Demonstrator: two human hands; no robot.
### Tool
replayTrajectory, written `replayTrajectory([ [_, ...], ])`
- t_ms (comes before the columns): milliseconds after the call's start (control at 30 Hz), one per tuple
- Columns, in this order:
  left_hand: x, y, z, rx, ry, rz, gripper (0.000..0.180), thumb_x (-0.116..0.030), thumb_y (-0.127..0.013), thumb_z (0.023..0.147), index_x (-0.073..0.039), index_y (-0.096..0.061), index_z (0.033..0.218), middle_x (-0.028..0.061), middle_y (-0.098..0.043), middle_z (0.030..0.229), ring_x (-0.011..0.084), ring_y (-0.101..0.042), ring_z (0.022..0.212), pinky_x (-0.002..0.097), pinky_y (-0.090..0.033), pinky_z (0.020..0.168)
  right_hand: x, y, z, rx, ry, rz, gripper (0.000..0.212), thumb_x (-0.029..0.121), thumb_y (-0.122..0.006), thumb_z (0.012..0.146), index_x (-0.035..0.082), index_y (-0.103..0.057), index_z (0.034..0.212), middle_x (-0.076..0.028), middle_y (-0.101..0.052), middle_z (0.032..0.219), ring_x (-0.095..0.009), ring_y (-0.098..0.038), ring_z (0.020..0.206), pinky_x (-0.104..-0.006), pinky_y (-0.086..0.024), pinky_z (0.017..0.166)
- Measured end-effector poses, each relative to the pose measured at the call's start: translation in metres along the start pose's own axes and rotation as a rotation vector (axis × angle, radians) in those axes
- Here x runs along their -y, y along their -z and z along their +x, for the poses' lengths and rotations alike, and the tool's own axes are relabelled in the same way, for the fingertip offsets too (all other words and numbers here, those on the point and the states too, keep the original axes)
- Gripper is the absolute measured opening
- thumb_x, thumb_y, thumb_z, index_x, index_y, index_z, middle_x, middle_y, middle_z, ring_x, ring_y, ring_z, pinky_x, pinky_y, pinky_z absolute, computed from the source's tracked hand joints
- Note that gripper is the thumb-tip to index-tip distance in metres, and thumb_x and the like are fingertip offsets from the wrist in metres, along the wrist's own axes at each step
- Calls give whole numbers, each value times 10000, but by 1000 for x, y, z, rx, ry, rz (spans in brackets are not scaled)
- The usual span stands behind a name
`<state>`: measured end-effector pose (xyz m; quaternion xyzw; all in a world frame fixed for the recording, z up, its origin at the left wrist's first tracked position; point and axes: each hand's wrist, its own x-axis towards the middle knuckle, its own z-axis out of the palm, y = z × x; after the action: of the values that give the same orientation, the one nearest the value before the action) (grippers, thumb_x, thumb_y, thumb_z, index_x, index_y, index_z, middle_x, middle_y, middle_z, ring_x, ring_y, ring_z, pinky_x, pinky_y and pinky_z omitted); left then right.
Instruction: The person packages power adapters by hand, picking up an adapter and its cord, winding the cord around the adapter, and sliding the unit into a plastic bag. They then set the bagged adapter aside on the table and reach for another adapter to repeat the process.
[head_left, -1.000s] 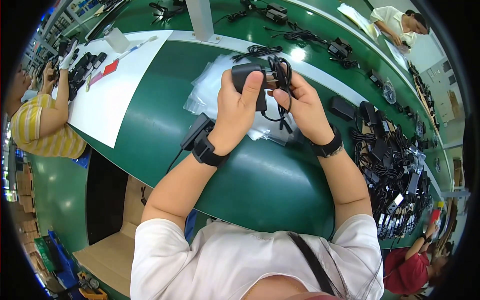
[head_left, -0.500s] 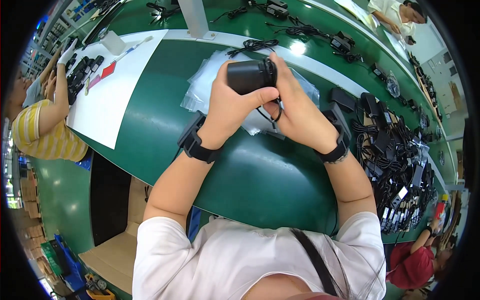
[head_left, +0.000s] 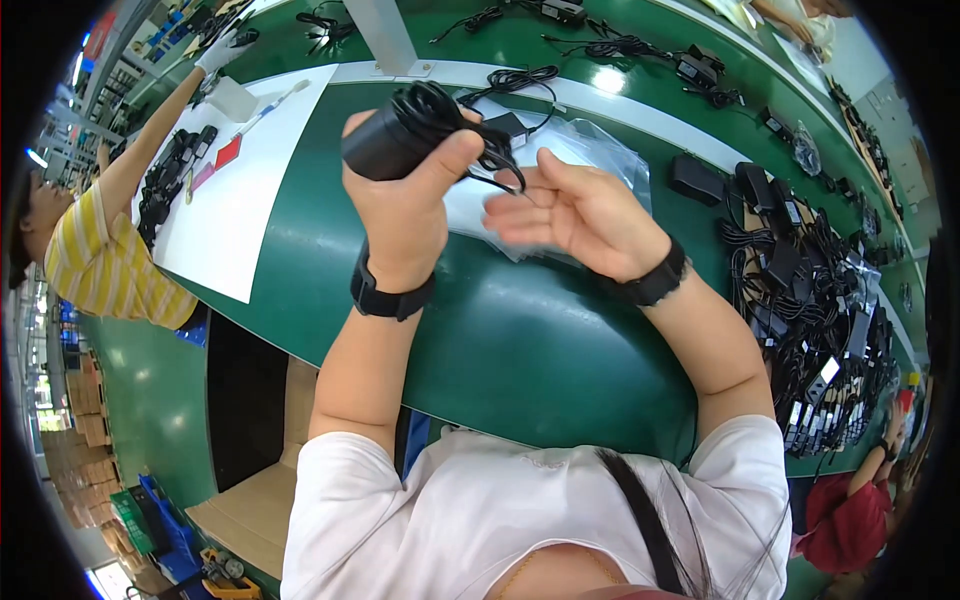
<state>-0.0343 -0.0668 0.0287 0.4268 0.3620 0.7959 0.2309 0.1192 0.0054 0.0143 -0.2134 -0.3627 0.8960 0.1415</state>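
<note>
My left hand (head_left: 400, 225) is closed around a black power adapter (head_left: 380, 148), lifted above the bench. The adapter's bundled black cable (head_left: 435, 110) sits against its end, with a loop hanging toward my other hand. Palm turned up and fingers stretched out, my right hand (head_left: 600, 220) is open beside that loop; its fingertips are blurred, and it holds nothing. Beneath and behind my hands lie clear plastic bags (head_left: 615, 155) on the green bench (head_left: 540, 330). A second black adapter (head_left: 508, 128) rests at the bags, its coiled cable (head_left: 515, 78) reaching the white ledge.
A large heap of black adapters (head_left: 800, 310) lies at the right. On the white sheet (head_left: 235, 220) at left are more adapters and a red card (head_left: 228, 152). A metal post (head_left: 383, 35) stands ahead. An open cardboard box (head_left: 245, 515) sits lower left. Co-workers are on both sides.
My hands have parted: the left moved left with the adapter, tilting it, and the right let go and opened. The second adapter at the bags now shows. The left co-worker's gloved hand reached farther forward.
</note>
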Motion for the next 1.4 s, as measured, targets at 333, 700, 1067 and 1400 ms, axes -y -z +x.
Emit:
replayTrajectory([
  [333,19,-19,-21,5,448,-264,224,28,-678,684,18,-584,887,68,-625,813,133,-599,706,248,-494,659,2,2,10,-257,459,-168,205,128,-475,898,-25,-594,966,-39,-604,858,-88,-541,766,-212,-433,732],
  [700,17,-22,-22,27,282,-54,228,-13,-709,686,-3,-573,868,48,-615,797,101,-577,669,222,-478,623,-2,0,2,43,498,-429,265,205,-409,943,4,-554,1033,30,-538,849,-42,-475,776,-183,-400,703],
  [1067,17,-33,-16,305,207,-23,578,-436,-554,834,10,-448,1187,109,-536,1127,185,-524,1020,317,-414,887,1,-5,-6,-160,1081,-1179,632,197,-728,695,-19,-427,1207,-175,-567,972,-240,-560,852,-309,-445,781],
  [1400,82,-18,-31,672,-157,1149,584,-286,-758,607,23,-550,1057,205,-528,1013,355,-482,928,419,-413,805,76,15,-45,-359,1004,-537,207,164,-604,833,-20,-566,918,-45,-604,795,-108,-553,649,-233,-452,604],
])
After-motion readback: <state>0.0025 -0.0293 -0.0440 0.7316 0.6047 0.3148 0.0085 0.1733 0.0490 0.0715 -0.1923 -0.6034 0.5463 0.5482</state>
